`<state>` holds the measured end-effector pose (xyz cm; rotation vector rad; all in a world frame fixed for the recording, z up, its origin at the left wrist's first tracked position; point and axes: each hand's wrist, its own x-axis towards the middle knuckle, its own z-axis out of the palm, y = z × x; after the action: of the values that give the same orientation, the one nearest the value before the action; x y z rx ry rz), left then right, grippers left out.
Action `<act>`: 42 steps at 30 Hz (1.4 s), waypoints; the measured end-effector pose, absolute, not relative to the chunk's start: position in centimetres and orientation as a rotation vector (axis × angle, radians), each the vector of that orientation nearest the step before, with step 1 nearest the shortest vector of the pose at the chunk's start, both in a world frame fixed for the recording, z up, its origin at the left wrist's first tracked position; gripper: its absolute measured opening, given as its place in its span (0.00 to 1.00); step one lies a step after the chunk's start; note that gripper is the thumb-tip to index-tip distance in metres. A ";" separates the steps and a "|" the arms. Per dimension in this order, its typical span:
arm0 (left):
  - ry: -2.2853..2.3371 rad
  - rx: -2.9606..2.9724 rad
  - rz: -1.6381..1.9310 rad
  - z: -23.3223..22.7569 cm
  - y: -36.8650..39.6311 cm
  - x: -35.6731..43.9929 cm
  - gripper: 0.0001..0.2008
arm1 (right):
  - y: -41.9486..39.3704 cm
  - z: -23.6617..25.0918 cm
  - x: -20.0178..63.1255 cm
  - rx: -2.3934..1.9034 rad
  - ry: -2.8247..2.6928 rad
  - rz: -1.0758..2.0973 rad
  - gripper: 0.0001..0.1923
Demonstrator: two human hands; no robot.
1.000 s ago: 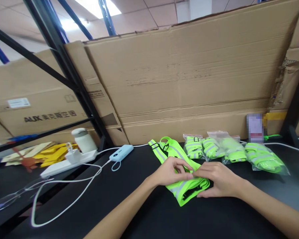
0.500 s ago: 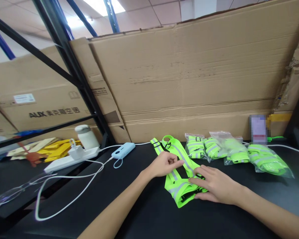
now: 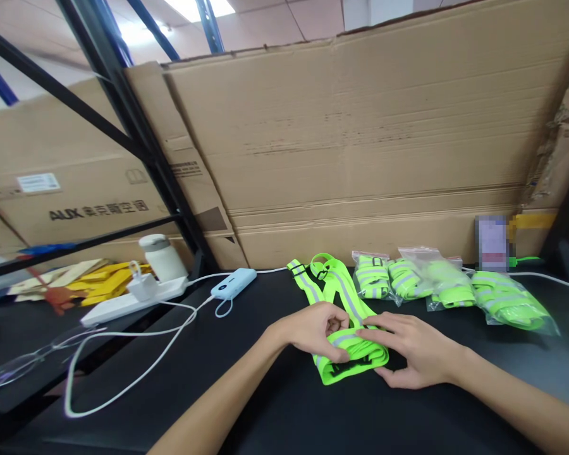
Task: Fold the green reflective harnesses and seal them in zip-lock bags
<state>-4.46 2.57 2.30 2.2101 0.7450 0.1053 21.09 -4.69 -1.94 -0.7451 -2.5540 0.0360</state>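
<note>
The left hand (image 3: 315, 328) has just dropped from the straps to the near end of the green reflective harness (image 3: 353, 306), lower centre on the desk (image 3: 284, 411). That end now looks rolled tighter, folding seemingly partway. Its grip's unclear; the right hand (image 3: 415, 347) rests fingertips there, thumb spread.

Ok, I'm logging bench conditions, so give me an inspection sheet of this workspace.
Surface: black tabletop
Job's things: partly rolled green reflective strap; four bagged bundles behind, to the right
Clutter: light-blue device, pale bottle, yellow pieces, all left
Grip: left hand and right hand at the rolled end; firmness unclear
Cables: white cable looping left of the strap
Surroundings: cardboard behind, black metal post
</note>
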 end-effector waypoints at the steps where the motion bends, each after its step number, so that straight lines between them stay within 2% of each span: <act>1: 0.750 2.223 0.108 2.4 2.6 -4.5 0.16 | -4.6 -2.0 21.1 -0.755 -2.560 0.036 0.28; 7: 0.728 2.183 0.062 2.0 3.0 -4.5 0.15 | -4.1 -2.3 21.3 -0.749 -2.613 -0.059 0.25; 11: 0.724 2.159 0.169 1.7 3.2 -4.6 0.20 | -4.0 -2.6 21.1 -0.728 -2.564 -0.065 0.23; 17: 0.764 2.440 0.428 3.4 1.6 -4.1 0.20 | -3.6 -2.8 21.1 -0.775 -2.386 0.246 0.20; 19: 0.759 2.550 0.430 4.0 0.8 -3.8 0.19 | -3.4 -2.9 21.3 -0.822 -2.291 0.374 0.19; 23: 0.793 2.615 0.317 4.2 -0.4 -3.2 0.25 | -3.1 -3.2 21.5 -0.932 -2.147 0.540 0.18; 29: 0.889 2.470 0.197 4.2 -0.6 -3.1 0.22 | -3.0 -3.2 21.0 -1.003 -1.993 0.739 0.20; 32: 0.827 2.441 0.189 4.2 -0.2 -3.3 0.13 | -3.2 -3.0 20.8 -1.004 -1.933 0.832 0.21; 36: 0.720 2.197 0.138 3.7 0.9 -3.8 0.10 | -3.6 -3.0 20.9 -0.986 -1.976 0.909 0.32; 38: 0.752 2.027 -0.028 3.6 1.4 -4.2 0.12 | -3.8 -3.0 20.7 -0.990 -1.990 0.919 0.33; 42: 0.837 1.899 -0.229 3.7 2.3 -5.1 0.24 | -4.0 -2.7 20.2 -1.046 -2.021 0.847 0.24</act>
<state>-5.08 2.32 3.67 1.8994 0.8373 -0.2292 20.22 -4.04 -2.70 -1.0456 -2.0213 0.8471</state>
